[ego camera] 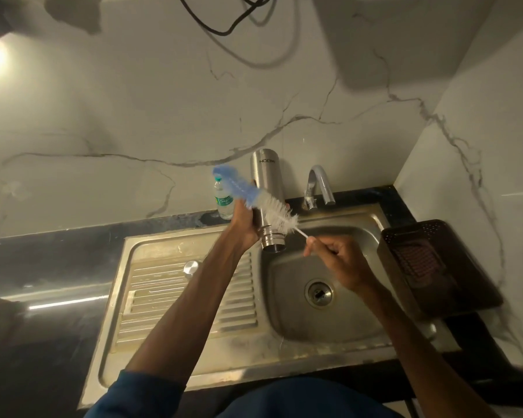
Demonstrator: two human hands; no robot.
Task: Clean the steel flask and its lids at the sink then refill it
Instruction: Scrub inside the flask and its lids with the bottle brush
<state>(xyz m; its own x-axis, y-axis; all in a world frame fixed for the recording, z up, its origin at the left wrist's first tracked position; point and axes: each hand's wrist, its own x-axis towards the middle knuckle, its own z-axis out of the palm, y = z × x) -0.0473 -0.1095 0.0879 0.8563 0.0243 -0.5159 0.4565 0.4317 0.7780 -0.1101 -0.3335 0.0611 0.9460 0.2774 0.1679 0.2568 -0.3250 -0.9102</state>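
Firmly, the left hand grips the smooth cylindrical steel flask, mouth down. The right hand pinches the thin stem of the bristly brush.

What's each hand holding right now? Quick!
Left hand: gripping the upside-down silver steel flask.
Right hand: pinching the thin white handle of the blue-and-white bottle brush.

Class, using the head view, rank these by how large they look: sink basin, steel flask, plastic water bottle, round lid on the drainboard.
Largest to smallest:
1. sink basin
2. steel flask, held nearer the camera
3. plastic water bottle, partly hidden by the brush
4. round lid
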